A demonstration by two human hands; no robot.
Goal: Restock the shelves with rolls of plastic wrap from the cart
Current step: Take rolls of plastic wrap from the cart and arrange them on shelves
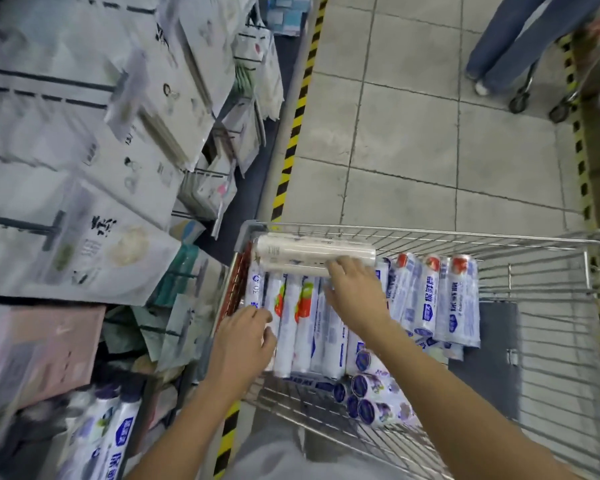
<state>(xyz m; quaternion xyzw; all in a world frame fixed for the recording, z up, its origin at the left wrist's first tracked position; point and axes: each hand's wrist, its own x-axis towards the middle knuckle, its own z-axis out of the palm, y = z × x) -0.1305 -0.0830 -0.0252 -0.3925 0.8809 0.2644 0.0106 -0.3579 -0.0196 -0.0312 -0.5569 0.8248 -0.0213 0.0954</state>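
A wire shopping cart [430,233] stands in front of me, holding several rolls of plastic wrap. A pack of rolls with fruit pictures [302,320] lies lengthwise at the cart's left side. Two plain white rolls [302,252] lie crosswise on top at the far end. My right hand [355,296] reaches over the pack, fingers curled at the near white roll's right end. My left hand [244,341] touches the pack's left edge, fingers loosely bent. More blue-and-white rolls [437,299] lie at the cart's middle. Rolls [108,434] stand on the shelf at the lower left.
Shelves on the left carry hanging white packages [118,133] on hooks. A yellow-and-black striped strip [298,112] marks the shelf base. Purple-capped rolls [371,396] lie at the cart's near end. Another person's legs [506,39] and a second cart's wheels [537,102] are at the top right.
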